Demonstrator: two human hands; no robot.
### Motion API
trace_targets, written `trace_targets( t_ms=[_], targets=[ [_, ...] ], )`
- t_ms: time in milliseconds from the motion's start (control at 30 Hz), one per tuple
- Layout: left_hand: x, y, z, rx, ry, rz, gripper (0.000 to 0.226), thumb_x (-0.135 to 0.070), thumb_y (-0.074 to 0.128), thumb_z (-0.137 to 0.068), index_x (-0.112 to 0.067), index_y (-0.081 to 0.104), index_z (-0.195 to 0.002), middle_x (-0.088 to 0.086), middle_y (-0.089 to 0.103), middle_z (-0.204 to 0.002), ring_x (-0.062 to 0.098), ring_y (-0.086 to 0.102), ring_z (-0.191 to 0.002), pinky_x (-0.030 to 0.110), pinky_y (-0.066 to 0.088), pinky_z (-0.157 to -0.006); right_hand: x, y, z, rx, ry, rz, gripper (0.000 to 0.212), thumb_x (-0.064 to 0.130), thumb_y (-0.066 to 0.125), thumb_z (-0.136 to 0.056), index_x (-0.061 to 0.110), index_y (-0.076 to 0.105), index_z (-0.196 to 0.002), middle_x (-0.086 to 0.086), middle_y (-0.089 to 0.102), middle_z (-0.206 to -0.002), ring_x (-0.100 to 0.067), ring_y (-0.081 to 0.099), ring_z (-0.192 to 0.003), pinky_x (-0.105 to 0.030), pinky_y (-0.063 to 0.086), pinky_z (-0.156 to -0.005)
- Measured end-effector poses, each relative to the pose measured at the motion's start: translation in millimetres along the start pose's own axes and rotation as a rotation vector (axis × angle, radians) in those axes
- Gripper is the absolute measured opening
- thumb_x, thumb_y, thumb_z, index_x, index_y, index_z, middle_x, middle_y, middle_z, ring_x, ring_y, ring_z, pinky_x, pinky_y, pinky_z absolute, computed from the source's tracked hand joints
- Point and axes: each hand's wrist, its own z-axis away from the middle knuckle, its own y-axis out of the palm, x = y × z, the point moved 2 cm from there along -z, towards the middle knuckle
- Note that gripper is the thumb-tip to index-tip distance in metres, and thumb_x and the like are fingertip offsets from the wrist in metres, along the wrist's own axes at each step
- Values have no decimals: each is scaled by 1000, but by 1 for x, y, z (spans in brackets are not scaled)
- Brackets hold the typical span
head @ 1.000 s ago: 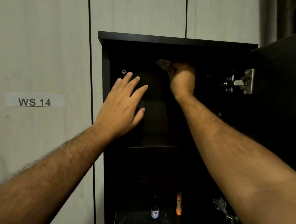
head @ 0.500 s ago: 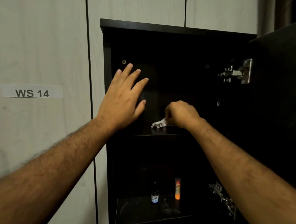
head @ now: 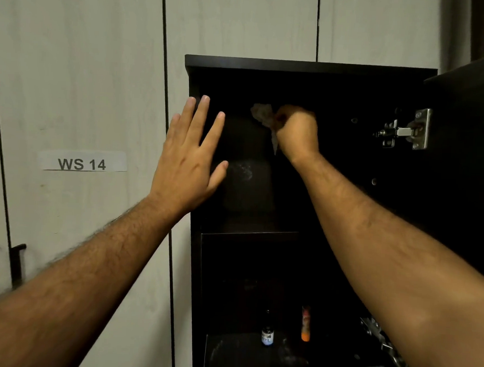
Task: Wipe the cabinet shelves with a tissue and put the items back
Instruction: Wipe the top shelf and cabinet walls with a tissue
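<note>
Starting at the left, the wall panel carries a label (head: 82,162) reading "WS 14". Your left hand (head: 190,158) is spread flat, fingers apart, against the left front edge of the dark cabinet (head: 311,67). Your right hand (head: 296,133) is fisted around a crumpled tissue (head: 262,115), pressed high inside the upper compartment, well above the shelf (head: 249,234). On the lower shelf (head: 254,355) a small dark bottle (head: 267,334) and an orange tube (head: 305,324) stand upright, near each other. At right, a metal hinge (head: 406,130) joins the open door (head: 467,139).
</note>
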Motion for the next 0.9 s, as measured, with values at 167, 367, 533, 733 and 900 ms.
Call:
trace_targets(
  t_ms=[167, 367, 533, 733, 900],
  targets=[
    [7, 4, 9, 7, -12, 20, 76, -42, 53, -92, -13, 16, -153, 16, 5, -160, 31, -1, -148, 48, 6, -120, 0, 19, 57, 217, -240, 135, 9, 8, 64, -84, 15, 70, -86, -4, 68, -87, -19, 65, -84, -31, 53, -74],
    [8, 2, 1, -14, -11, 49, 75, -42, 52, -93, -13, 16, -153, 16, 4, -160, 31, 0, -148, 50, 9, -120, -16, 14, 92, 743, -125, 443, 5, 22, 71, -84, 22, 69, -79, 4, 66, -82, -12, 64, -76, -32, 57, -70],
    [15, -3, -11, -37, -19, 39, 75, -44, 49, -93, -13, 16, -153, 16, 4, -160, 31, -1, -148, 48, 8, -120, -18, -22, 46, 298, -102, 487, 6, 21, 67, -84, 22, 72, -88, -4, 69, -91, -26, 66, -85, -36, 56, -73],
    [22, -3, -12, -31, -27, 33, 75, -46, 45, -93, -13, 16, -153, 16, 5, -160, 31, 0, -148, 47, 7, -120, -12, -4, -18, -77, 104, -81, 17, 21, 64, -88, 6, 70, -88, -9, 73, -92, -11, 61, -73, -21, 48, -60],
    [27, -1, -12, -17, -26, 27, 72, -44, 46, -94, -15, 15, -153, 16, 5, -161, 30, 0, -149, 48, 8, -120, 11, 15, -15, -250, 43, -230, 16, 9, 62, -91, 4, 75, -97, 0, 72, -97, -13, 67, -92, -1, 41, -72]
  ],
)
